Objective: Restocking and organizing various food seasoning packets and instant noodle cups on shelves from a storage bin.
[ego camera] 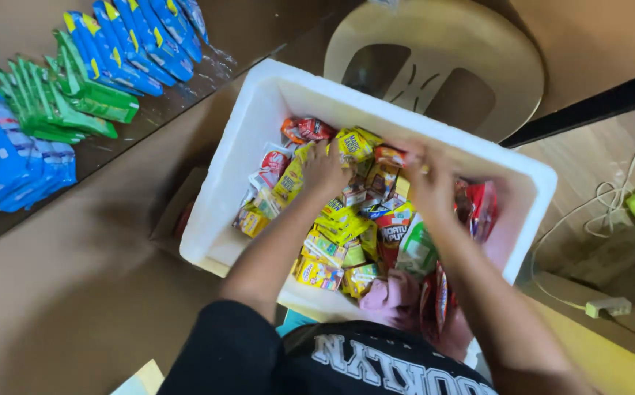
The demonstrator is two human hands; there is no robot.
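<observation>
Both arms reach forward and down from the body, forearms bare and nearly straight. The left hand (324, 170) lies palm down with the fingers bent and close together. The right hand (428, 179) is also palm down, a little blurred, its fingers curled downward. The two hands are near each other, not touching. A black sleeve covers the left upper arm.
</observation>
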